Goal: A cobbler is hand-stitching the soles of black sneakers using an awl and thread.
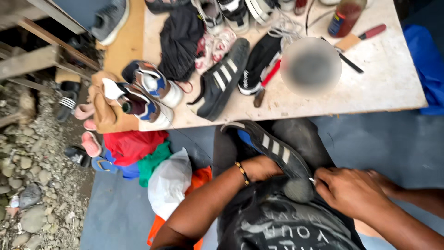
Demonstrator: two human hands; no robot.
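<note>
left hand [261, 167] tucked behind black striped shoe [270, 150], grip hidden. right hand [351, 190] pinched closed at its heel, what it pinches unclear.

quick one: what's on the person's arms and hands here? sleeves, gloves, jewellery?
Both arms are bare to the frame edge: no sleeves, no gloves. The left hand has a beaded bracelet, dark with yellow beads, at the wrist. The right hand shows no ring, watch or band on the parts in view.
</note>
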